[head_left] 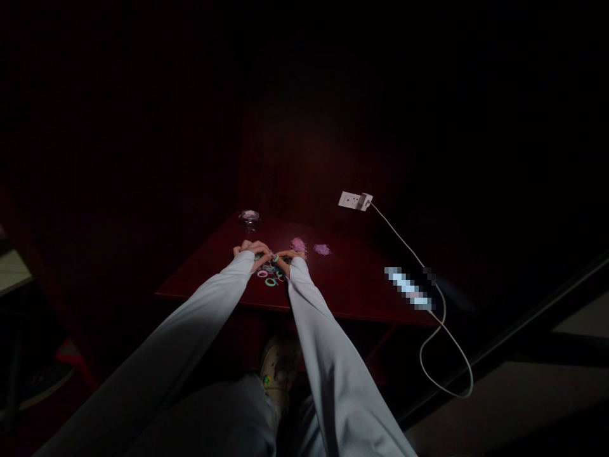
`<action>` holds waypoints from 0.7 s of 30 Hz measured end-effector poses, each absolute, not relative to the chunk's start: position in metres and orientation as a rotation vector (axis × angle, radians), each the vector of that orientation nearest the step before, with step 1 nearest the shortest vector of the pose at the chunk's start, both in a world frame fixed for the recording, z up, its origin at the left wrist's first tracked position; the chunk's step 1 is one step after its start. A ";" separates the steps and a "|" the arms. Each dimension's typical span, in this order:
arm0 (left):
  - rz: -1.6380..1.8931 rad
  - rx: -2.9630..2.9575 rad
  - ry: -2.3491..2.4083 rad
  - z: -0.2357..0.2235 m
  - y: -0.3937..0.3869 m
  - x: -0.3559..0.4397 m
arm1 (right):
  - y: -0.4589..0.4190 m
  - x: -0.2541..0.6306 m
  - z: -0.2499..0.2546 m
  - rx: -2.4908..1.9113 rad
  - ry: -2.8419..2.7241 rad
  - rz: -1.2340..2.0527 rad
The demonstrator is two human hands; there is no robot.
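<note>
My left hand (250, 247) and my right hand (287, 259) meet over a dark red table (366, 285). Their fingertips are pinched close together at a small pale green hair tie (275, 258); fine detail there is too small to make out. Beneath the hands lies a loose heap of coloured ring-shaped hair ties, among them a green one (271, 282) and a pink one (262, 273). Just beyond my right hand is a pink pile (298, 244) of small bands or strands. A purple pile (322, 249) sits to its right.
A small clear jar (249, 217) with pale contents stands at the table's back left. On the wall is a socket with a plugged-in charger (365, 202). Its white cable (404, 241) runs to a blurred-out device (409, 289) at the right. A clog (280, 362) shows below the table's front edge.
</note>
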State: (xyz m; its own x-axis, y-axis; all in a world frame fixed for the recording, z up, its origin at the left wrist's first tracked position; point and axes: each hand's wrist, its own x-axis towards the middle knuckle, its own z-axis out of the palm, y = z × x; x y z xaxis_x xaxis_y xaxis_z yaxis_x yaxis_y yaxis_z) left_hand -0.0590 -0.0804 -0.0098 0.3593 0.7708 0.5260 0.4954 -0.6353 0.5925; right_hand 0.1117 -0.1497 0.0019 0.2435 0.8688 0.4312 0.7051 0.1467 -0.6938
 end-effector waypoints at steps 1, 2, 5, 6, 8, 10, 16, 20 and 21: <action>1.174 2.291 1.114 -0.011 -0.078 -0.059 | -0.150 0.112 0.002 -1.598 -1.510 0.228; 1.191 2.282 1.118 -0.012 -0.076 -0.058 | -0.149 0.113 0.003 -1.598 -1.518 0.230; 1.206 2.217 1.180 -0.015 -0.068 -0.057 | -0.148 0.115 0.003 -1.609 -1.531 0.215; 1.201 2.192 1.206 -0.016 -0.065 -0.056 | -0.147 0.116 0.003 -1.616 -1.522 0.203; 1.195 2.149 1.241 -0.017 -0.060 -0.056 | -0.146 0.117 0.001 -1.631 -1.491 0.178; 1.204 2.128 1.249 -0.018 -0.057 -0.056 | -0.146 0.119 -0.002 -1.640 -1.486 0.168; 1.164 2.133 1.257 -0.016 -0.057 -0.056 | -0.152 0.117 -0.005 -1.696 -1.600 0.198; 1.169 2.129 1.255 -0.016 -0.057 -0.057 | -0.156 0.113 -0.002 -1.675 -1.649 0.195; 1.178 2.128 1.251 -0.015 -0.057 -0.057 | -0.156 0.112 0.000 -1.674 -1.652 0.192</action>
